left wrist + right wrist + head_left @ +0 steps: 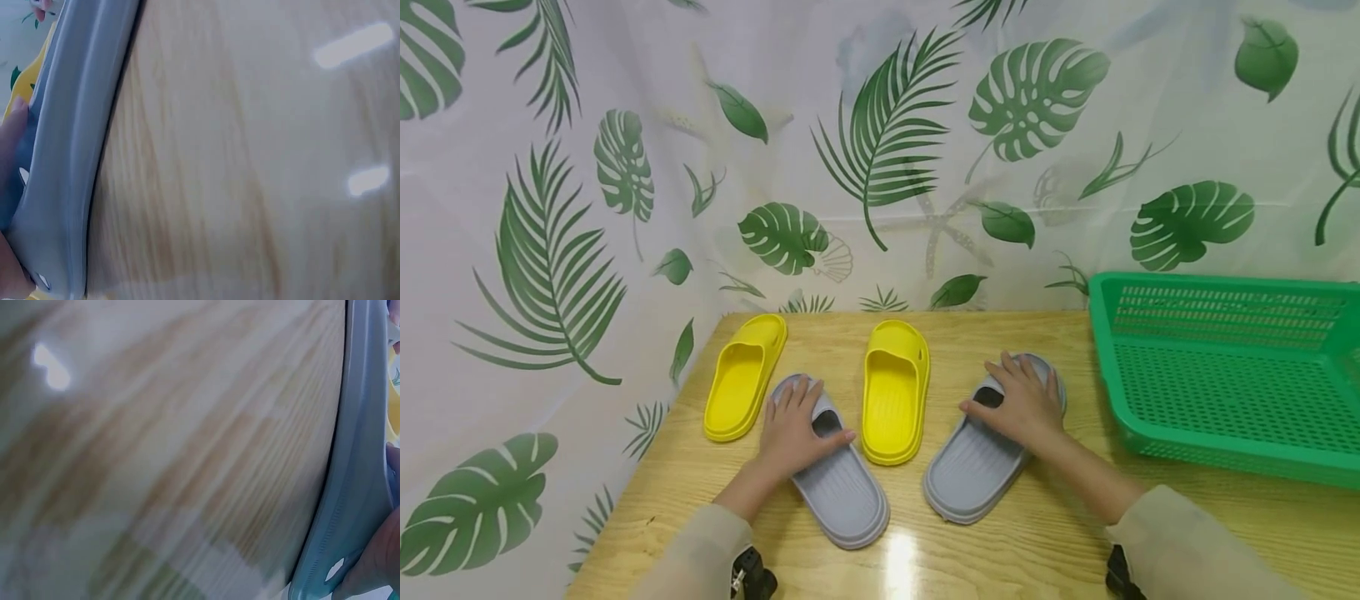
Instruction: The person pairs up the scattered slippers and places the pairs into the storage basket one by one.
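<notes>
Two grey slippers lie on the wooden table. My left hand rests on the strap of the left grey slipper, fingers spread flat and thumb stretched across the opening. My right hand lies the same way on the strap of the right grey slipper. The left wrist view shows that slipper's grey side close up, with skin of my left hand at the edge. In the right wrist view the other grey slipper fills the right border above my right hand.
One yellow slipper lies at the left rear and a second yellow slipper sits between the grey ones. A green plastic basket stands at the right. A leaf-print curtain hangs behind and to the left.
</notes>
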{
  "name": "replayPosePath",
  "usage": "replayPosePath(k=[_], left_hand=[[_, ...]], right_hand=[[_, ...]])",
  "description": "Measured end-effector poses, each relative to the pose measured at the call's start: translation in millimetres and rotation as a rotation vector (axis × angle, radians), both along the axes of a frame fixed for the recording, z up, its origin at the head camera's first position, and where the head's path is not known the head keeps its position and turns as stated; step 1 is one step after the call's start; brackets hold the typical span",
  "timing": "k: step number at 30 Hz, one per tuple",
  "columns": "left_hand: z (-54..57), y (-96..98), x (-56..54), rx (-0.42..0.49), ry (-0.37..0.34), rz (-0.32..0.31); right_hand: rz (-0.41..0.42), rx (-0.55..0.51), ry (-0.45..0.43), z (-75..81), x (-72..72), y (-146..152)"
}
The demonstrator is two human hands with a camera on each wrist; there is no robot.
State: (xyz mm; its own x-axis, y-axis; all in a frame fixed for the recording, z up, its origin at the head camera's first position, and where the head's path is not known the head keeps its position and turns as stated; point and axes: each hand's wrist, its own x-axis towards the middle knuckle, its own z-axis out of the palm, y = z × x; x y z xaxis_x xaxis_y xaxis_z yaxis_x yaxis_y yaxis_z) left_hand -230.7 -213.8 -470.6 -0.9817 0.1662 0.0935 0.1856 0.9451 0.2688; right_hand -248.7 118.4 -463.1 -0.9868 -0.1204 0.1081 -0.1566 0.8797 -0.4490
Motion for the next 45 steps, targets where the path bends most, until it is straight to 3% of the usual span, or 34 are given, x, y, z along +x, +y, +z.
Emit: replayPosePath(k=[5,10,13,20,45], left_hand=[[1.7,-6.3,-5.3,0.026,-0.031,-0.065],[0.7,-8.7,-6.4,0.047,-0.027,-0.091],[0.1,-8.2,-5.6,0.057,-0.015,-0.09],[-2.2,-6.3,-1.4,0.083,0.022,-0.071],[2.3,11.4,27.1,0.115,0.051,0.079]], right_hand=[[0.045,0.016,0.022,-0.7,-3.4,3],[0.194,0.03,0.038,-0.9,-9.3,8],[0.237,0.026,0.055,-2.6,-10.6,10],[0.214,0.018,0.108,-7.8,-6.5,10],[0.095,0.009,0.114,-5.4,15.2,3]])
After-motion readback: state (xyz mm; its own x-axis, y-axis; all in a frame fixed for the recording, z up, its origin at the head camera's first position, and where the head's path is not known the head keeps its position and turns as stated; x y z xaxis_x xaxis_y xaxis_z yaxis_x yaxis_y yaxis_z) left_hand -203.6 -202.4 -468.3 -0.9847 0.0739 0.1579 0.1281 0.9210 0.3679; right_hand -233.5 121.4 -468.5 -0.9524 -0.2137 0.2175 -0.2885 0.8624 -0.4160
